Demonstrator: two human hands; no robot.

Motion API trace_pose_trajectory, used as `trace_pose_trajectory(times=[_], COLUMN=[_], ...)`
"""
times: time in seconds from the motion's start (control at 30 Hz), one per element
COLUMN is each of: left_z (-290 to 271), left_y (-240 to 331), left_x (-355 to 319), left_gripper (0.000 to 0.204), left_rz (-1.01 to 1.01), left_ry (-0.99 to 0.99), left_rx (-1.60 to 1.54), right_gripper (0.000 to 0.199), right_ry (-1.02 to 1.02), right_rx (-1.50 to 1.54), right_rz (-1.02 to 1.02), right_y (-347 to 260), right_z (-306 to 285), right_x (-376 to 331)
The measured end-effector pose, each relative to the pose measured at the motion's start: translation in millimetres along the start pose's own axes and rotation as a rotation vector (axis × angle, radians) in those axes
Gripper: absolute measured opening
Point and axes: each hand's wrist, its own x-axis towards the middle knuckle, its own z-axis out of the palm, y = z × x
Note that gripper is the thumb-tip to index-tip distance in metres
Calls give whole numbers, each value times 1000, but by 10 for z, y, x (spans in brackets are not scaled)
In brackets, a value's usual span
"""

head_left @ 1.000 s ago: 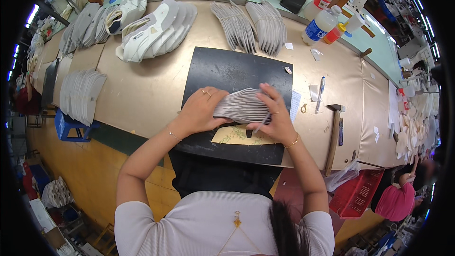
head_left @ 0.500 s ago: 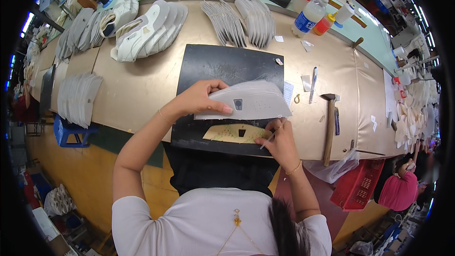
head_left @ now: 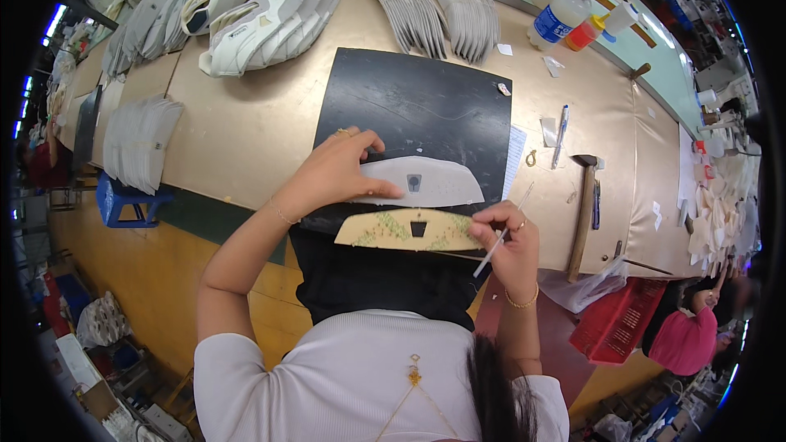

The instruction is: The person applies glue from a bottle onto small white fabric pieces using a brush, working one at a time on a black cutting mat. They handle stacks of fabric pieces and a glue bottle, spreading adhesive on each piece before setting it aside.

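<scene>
Left hand [head_left: 348, 168] is spanning the left end of the grey panel [head_left: 446, 182]; thumb is lying over its near side, index is reaching past the far edge, so those 2 are standing apart. The other left fingers are bunching behind; can't tell their spacing. Right hand [head_left: 512, 250] is pinching the right end of the yellow template [head_left: 377, 229] between thumb and index, with a thin white stick [head_left: 490, 255] also sitting in its fingers.

Panel is lying on the black board [head_left: 409, 98]; can't tell if it's 1 layer or a stack. Template is sitting just on the near side of it, over the board's near edge; can't tell if it's touching the board.

Handling, my judgement: left thumb should be pressing lightly so the panel isn't skewing. Template is getting support at 1 end only, so I'd be watching for sag or twist and gripping clear of its hole. I'd be angling the stick away so it isn't scratching or marking the grey face.

Orientation: both long axes are running left-right, near parallel. Curved edges are facing away from the wearer, straighter edges facing the wearer. Panel's visible right end is tapering to a corner.
</scene>
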Motion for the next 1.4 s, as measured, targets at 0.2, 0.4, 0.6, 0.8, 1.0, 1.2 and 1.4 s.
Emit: trace_pose_trajectory(times=[0.2,0.4,0.6,0.8,1.0,1.2,1.4], left_z=[-86,61,247,279,298,323,311], left_y=[-148,98,-8,-38,-26,-59,-33], left_x=[-131,-403,-319,-283,-286,-288,-283], left_gripper=[42,43,46,43,45,45,45], left_rz=[110,583,656,661,655,652,664], left_ry=[282,379,371,383,396,399,408], left_rx=[-311,31,88,83,60,48,49], right_gripper=[14,16,16,15,15,11,20], right_ry=[84,107,97,77,67,182,274], right_rx=[27,-4,10,-65,-225,-198,-101], right_rz=[11,153,215,185,-8,-61,-44], right_y=[57,113,131,98,112,169,135], right_z=[185,156,143,150,131,42,-79], right_x=[375,509,485,498,504,484,422])
